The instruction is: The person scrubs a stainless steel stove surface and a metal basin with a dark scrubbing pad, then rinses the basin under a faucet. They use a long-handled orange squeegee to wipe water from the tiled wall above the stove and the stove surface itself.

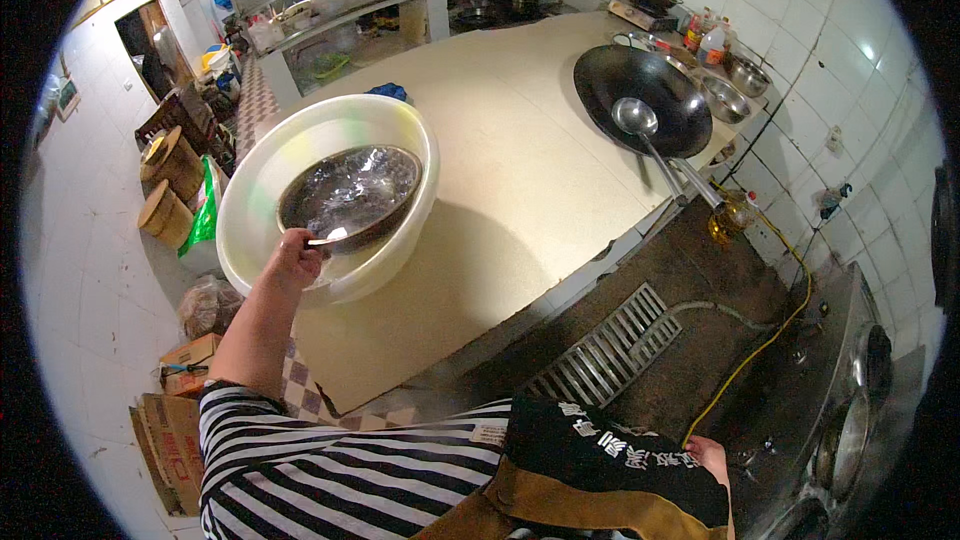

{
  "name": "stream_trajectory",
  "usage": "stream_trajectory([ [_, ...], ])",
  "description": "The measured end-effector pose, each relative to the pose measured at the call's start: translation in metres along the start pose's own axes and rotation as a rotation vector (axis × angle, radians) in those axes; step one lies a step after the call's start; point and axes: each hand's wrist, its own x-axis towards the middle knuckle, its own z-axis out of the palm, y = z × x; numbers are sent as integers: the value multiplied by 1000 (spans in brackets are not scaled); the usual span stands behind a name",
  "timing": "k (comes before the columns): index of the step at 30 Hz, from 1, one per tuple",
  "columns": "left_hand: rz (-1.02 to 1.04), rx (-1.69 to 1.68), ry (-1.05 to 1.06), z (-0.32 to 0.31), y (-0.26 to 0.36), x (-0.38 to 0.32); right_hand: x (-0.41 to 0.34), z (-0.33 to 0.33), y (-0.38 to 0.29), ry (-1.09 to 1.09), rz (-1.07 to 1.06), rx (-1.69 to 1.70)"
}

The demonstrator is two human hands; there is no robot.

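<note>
My left hand (298, 259) is closed on the near edge of a dark round pan (394, 221). Shiny, rippled liquid fills much of the pan. It sits tilted inside a large white plastic basin (247, 180) on a pale worktop (495, 240). Low on the right, my right hand (706, 454) is partly hidden behind my black apron (555, 442). A thin yellow hose (739, 371) runs down to its fingers; whether they grip it cannot be told.
A black wok (600, 82) with a steel ladle (634, 116) rests at the worktop's right end. Steel bowls (726, 97) and bottles (712, 45) stand by the tiled wall. Below lies a metal floor grate (611, 349); cardboard boxes (169, 450) stand left, a steel stove counter (817, 382) right.
</note>
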Motion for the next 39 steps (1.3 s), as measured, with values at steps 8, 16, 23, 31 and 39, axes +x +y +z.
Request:
stream_trajectory([
  [8, 421, 79, 163, 14, 17, -37, 1, 12, 17, 9, 18, 20],
  [16, 220, 225, 34, 80, 19, -97, -8, -2, 55, 75, 55, 137],
  [23, 195, 390, -157, 194, -28, -76, -32, 1, 75, 194, 83, 241],
  [31, -154, 709, -550, 331, -88, -27, -106, 31, 85, 474, -26, 393],
  [39, -311, 976, -819, 486, -165, -22, -199, 88, 78, 832, -8, 575],
])
